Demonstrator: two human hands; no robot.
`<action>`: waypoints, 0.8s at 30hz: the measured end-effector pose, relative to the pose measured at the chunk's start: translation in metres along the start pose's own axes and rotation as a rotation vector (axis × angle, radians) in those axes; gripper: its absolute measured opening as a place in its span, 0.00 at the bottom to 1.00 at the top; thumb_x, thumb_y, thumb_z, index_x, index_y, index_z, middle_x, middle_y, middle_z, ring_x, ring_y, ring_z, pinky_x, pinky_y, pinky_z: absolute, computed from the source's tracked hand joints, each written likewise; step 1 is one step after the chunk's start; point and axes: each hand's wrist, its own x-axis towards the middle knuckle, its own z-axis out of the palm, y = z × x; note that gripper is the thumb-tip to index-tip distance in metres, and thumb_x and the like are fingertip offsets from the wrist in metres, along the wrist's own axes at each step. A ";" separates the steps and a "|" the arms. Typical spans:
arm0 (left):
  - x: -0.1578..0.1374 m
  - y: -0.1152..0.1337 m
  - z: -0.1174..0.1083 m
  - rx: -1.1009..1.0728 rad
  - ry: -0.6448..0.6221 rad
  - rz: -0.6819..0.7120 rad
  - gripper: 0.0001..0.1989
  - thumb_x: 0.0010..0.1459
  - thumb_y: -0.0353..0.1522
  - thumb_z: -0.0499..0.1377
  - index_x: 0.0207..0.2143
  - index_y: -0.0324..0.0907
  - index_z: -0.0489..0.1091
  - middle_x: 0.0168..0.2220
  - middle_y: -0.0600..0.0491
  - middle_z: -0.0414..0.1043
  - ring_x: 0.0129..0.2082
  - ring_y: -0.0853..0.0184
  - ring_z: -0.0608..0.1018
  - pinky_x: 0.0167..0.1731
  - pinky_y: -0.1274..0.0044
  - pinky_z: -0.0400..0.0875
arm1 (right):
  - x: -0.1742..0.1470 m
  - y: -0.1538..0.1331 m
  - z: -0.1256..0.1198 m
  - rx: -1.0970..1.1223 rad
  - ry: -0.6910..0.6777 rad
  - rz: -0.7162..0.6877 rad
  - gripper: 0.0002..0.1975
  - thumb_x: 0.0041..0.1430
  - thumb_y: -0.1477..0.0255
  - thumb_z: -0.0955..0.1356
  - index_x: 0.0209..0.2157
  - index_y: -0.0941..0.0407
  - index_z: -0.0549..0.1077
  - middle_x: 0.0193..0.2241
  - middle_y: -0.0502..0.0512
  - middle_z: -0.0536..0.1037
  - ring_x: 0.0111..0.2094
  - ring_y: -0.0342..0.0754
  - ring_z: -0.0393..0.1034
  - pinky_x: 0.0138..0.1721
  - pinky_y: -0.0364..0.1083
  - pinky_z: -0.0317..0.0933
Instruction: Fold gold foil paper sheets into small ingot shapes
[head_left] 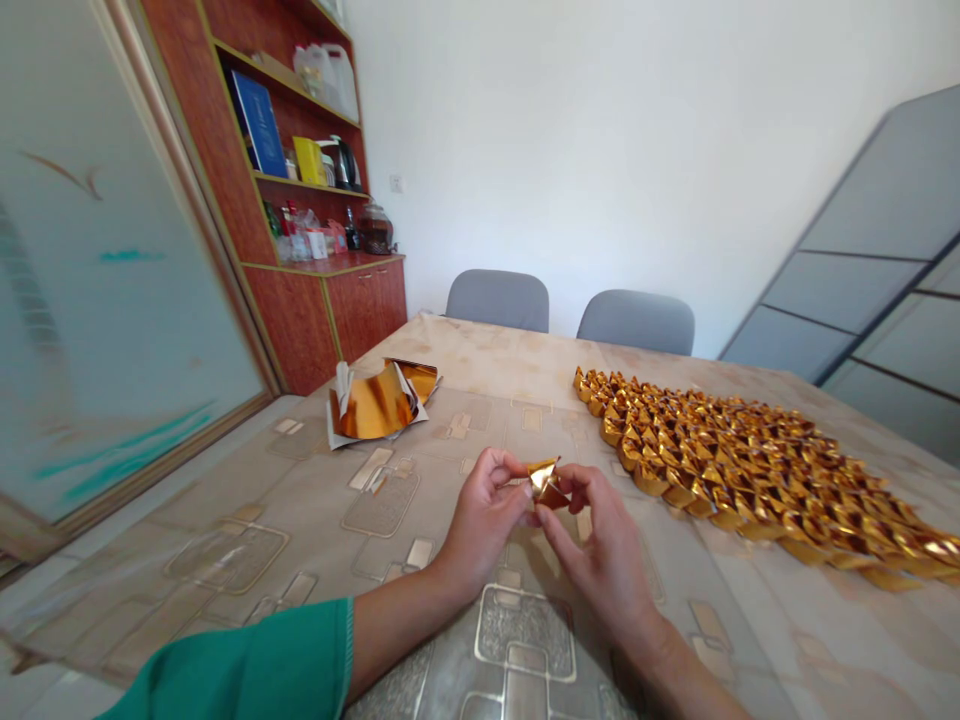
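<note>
Between my two hands, above the middle of the table, is a small folded piece of gold foil paper (544, 478). My left hand (487, 505) pinches its left side between thumb and fingers. On the other side, my right hand (600, 530) grips its right edge the same way. Gold foil sheets (375, 402) with white backs lie curled in a loose stack at the left. To the right, many folded gold foil pieces (720, 455) stand packed together in rows.
A patterned cover lies over the table (315, 540). Two grey chairs (498, 298) stand at its far side, near a white wall. Back left is a reddish wooden cabinet (364, 305) with bottles and boxes on its shelves. A frosted glass door (112, 250) is at the left.
</note>
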 end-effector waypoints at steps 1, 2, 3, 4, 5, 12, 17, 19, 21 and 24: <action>0.001 0.000 -0.001 -0.006 0.013 -0.003 0.13 0.51 0.34 0.64 0.32 0.42 0.61 0.35 0.54 0.73 0.31 0.67 0.77 0.27 0.78 0.72 | 0.000 0.000 0.000 -0.010 0.019 0.012 0.11 0.58 0.73 0.69 0.43 0.54 0.67 0.34 0.52 0.73 0.33 0.49 0.66 0.35 0.48 0.60; 0.002 0.000 -0.001 0.001 0.023 -0.001 0.13 0.49 0.34 0.65 0.31 0.42 0.61 0.34 0.54 0.72 0.30 0.67 0.76 0.26 0.78 0.72 | 0.000 0.001 0.001 -0.008 0.035 0.025 0.11 0.58 0.73 0.69 0.43 0.54 0.67 0.34 0.52 0.73 0.32 0.49 0.66 0.34 0.48 0.60; 0.003 0.000 -0.002 0.016 0.030 0.001 0.13 0.48 0.33 0.65 0.29 0.42 0.61 0.33 0.55 0.72 0.30 0.67 0.76 0.25 0.78 0.72 | 0.000 0.001 0.001 0.004 0.045 0.038 0.10 0.58 0.73 0.69 0.42 0.55 0.67 0.33 0.52 0.73 0.32 0.49 0.66 0.34 0.48 0.60; 0.003 0.000 -0.002 0.032 0.035 0.004 0.13 0.47 0.33 0.66 0.28 0.41 0.62 0.32 0.55 0.71 0.29 0.68 0.75 0.25 0.79 0.72 | 0.000 0.002 0.001 0.022 0.053 0.050 0.10 0.58 0.73 0.69 0.41 0.55 0.68 0.33 0.52 0.73 0.31 0.48 0.66 0.33 0.47 0.60; 0.004 0.000 -0.003 0.049 0.037 0.006 0.12 0.47 0.33 0.66 0.28 0.41 0.63 0.31 0.55 0.70 0.29 0.68 0.75 0.24 0.79 0.71 | 0.000 0.002 0.002 0.042 0.060 0.061 0.09 0.58 0.73 0.69 0.41 0.55 0.67 0.32 0.51 0.73 0.31 0.48 0.66 0.32 0.46 0.60; 0.004 -0.001 -0.003 0.109 0.032 -0.006 0.08 0.49 0.33 0.65 0.31 0.37 0.72 0.29 0.54 0.71 0.27 0.71 0.70 0.24 0.82 0.66 | 0.002 0.001 0.003 0.102 0.089 0.100 0.08 0.57 0.73 0.69 0.38 0.54 0.67 0.29 0.48 0.70 0.27 0.45 0.64 0.29 0.44 0.59; 0.003 0.001 -0.007 -0.155 -0.088 -0.244 0.15 0.48 0.37 0.70 0.32 0.37 0.71 0.26 0.57 0.68 0.23 0.76 0.66 0.25 0.83 0.62 | 0.001 -0.007 -0.005 0.268 0.082 0.138 0.05 0.61 0.68 0.68 0.38 0.53 0.67 0.28 0.48 0.70 0.29 0.46 0.65 0.31 0.44 0.60; 0.003 0.004 -0.009 -0.236 -0.143 -0.333 0.17 0.46 0.37 0.72 0.31 0.37 0.71 0.25 0.58 0.66 0.22 0.78 0.64 0.24 0.84 0.58 | 0.001 -0.006 -0.010 0.393 0.077 0.231 0.07 0.65 0.64 0.64 0.40 0.52 0.69 0.29 0.49 0.71 0.31 0.47 0.66 0.33 0.45 0.61; 0.004 0.008 -0.012 -0.266 -0.207 -0.387 0.17 0.45 0.36 0.73 0.31 0.37 0.71 0.25 0.58 0.64 0.22 0.79 0.62 0.22 0.84 0.53 | 0.002 -0.002 -0.013 0.504 0.028 0.349 0.12 0.67 0.60 0.62 0.39 0.51 0.72 0.30 0.50 0.72 0.32 0.48 0.66 0.34 0.46 0.61; 0.004 0.011 -0.015 -0.257 -0.261 -0.409 0.17 0.44 0.36 0.73 0.31 0.37 0.72 0.24 0.60 0.61 0.21 0.79 0.58 0.20 0.82 0.46 | 0.003 0.004 -0.013 0.677 -0.145 0.472 0.15 0.65 0.57 0.63 0.35 0.51 0.75 0.31 0.52 0.75 0.34 0.50 0.68 0.36 0.48 0.62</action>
